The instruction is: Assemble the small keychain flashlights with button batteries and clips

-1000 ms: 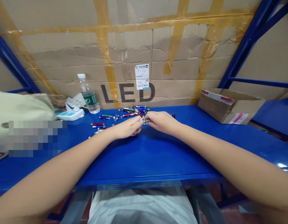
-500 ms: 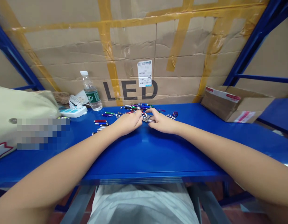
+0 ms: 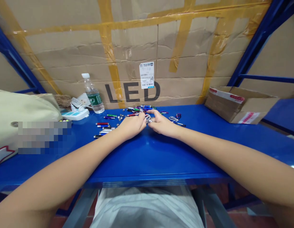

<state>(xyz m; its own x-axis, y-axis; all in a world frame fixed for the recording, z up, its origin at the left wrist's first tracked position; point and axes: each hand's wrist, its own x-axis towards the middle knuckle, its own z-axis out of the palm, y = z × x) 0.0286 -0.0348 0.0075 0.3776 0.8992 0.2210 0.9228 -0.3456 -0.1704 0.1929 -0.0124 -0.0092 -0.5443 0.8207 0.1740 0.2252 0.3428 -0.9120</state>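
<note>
Over the middle of the blue table, my left hand (image 3: 133, 125) is closed on a silver carabiner (image 3: 148, 116), whose curved end shows beyond the fingertips. Facing it, my right hand (image 3: 162, 124) pinches a small silver metal piece (image 3: 150, 120) against the carabiner; the exact kind of this piece is too small to tell. Behind the hands lies a pile of coloured metal pens or small torches (image 3: 144, 108). More of these slim tubes (image 3: 105, 128) lie in a loose row left of my left hand. Another silver carabiner (image 3: 173, 118) rests right of my right hand.
A water bottle (image 3: 94, 98) and a white power strip (image 3: 75, 114) stand at the back left, beside a pale bag (image 3: 25, 107). An open cardboard box (image 3: 239, 106) sits at the right. A large taped carton (image 3: 132, 57) walls off the back of the table (image 3: 151, 158).
My right hand has moved slightly left, bringing the small metal piece up to the carabiner. My left hand stays nearly in place.
</note>
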